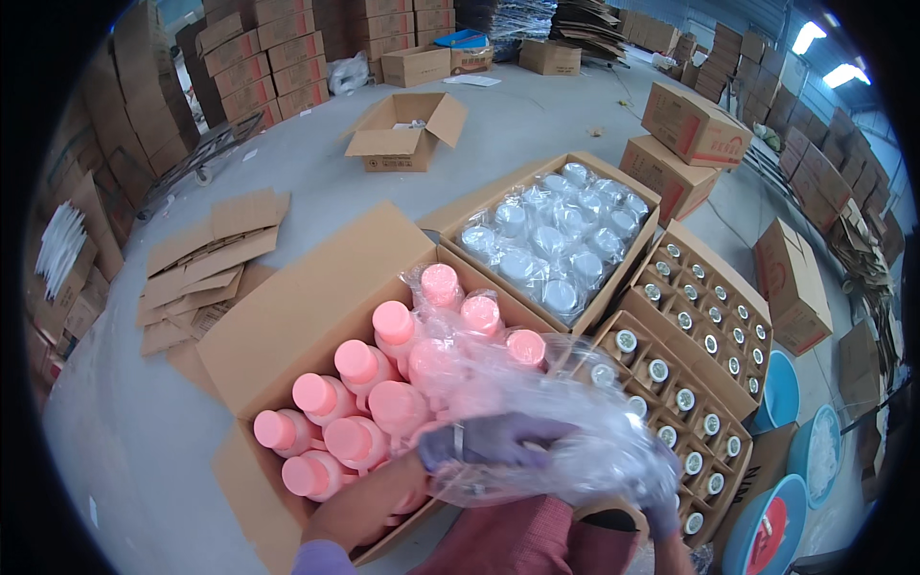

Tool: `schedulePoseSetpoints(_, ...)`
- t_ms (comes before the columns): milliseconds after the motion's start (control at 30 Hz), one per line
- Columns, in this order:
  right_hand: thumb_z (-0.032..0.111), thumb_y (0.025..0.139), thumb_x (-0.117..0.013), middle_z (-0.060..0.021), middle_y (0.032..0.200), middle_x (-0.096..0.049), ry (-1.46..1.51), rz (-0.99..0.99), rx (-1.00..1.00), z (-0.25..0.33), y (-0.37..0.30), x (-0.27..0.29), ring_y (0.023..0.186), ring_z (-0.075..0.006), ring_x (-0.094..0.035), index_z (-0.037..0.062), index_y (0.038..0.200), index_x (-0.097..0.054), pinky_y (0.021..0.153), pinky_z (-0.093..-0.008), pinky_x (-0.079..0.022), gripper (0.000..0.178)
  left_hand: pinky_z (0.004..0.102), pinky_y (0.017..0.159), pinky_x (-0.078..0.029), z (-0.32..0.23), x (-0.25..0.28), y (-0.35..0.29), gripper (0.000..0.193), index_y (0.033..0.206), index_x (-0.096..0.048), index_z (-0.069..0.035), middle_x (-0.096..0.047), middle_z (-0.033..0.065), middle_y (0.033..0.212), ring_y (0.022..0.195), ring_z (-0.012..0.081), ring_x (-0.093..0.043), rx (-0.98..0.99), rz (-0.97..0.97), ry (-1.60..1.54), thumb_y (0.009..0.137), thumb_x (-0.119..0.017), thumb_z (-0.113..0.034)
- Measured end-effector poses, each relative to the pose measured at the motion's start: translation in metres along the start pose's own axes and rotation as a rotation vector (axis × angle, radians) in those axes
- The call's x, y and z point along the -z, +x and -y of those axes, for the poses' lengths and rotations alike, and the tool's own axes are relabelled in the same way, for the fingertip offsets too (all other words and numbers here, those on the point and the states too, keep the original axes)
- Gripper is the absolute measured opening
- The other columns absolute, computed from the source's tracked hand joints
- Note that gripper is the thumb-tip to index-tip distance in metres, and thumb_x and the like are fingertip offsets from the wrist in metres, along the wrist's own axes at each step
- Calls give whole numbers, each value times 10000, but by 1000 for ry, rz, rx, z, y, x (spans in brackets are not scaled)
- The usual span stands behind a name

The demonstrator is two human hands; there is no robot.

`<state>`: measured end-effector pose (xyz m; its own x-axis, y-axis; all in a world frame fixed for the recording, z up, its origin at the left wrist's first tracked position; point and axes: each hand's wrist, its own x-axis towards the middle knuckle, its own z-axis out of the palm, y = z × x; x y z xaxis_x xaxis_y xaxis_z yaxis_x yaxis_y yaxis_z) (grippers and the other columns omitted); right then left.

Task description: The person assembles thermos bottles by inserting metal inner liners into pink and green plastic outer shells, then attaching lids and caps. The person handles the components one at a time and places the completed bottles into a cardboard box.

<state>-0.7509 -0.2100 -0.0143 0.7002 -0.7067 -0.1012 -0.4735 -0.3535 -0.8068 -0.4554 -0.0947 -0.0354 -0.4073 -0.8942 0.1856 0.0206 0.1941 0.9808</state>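
While the gloved left hand (pixel 498 446) grips bunched clear plastic film (pixel 599 460), the gloved right hand (pixel 659 498) touches its right side, too blurred to tell whether it closes. The film trails over pink bottles (pixel 398 407) in an open cardboard box (pixel 311 297).

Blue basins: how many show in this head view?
3, all toward the right: the upper basin, the middle basin, and the lower basin with a red item inside. Others may be hidden.

One head-worn fisheye camera looks forward and down, close above the hands (pixel 503 444).
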Motion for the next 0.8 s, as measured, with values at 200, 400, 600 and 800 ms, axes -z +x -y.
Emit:
schedulePoseSetpoints(200,300,865,-669,-143,1237,-612,43,113,-724,-250,-176,-52,1103,-246,-583,38,1367,-500,988,-371,-460,591,451,929,-446,116,109,-75,485,1170,-623,-61,-608,200,1139,1048,352,-575,344,-847,1553,810,-713,-374)
schedulePoseSetpoints(400,188,906,-676,-140,1255,-576,102,357,-749,-295,-184,-41,1087,-223,-579,23,1444,-413,979,-350,-478,621,362,637,-477,117,190,-63,241,776,-604,-65,-600,33,736,684,209,-582,-58,-1532,128,924,-635,-252)
schedulePoseSetpoints(600,213,779,-721,-200,1444,-396,-426,-23,343,-17,118,-50,1167,-361,-537,181,1469,-401,946,-414,-510,762,431,899,-399,69,241,-43,527,1225,-382,-131,-374,130,1183,1057,336,-421,255,-1072,1156,849,-688,-337)
schedulePoseSetpoints(800,145,859,-568,-126,1568,-268,-1051,-55,523,-24,267,-177,1138,-368,-540,344,1477,-373,800,-455,-534,678,602,1028,-395,172,224,30,877,1527,-242,-246,-221,224,1553,1354,532,-317,962,-551,1463,787,-711,-302)
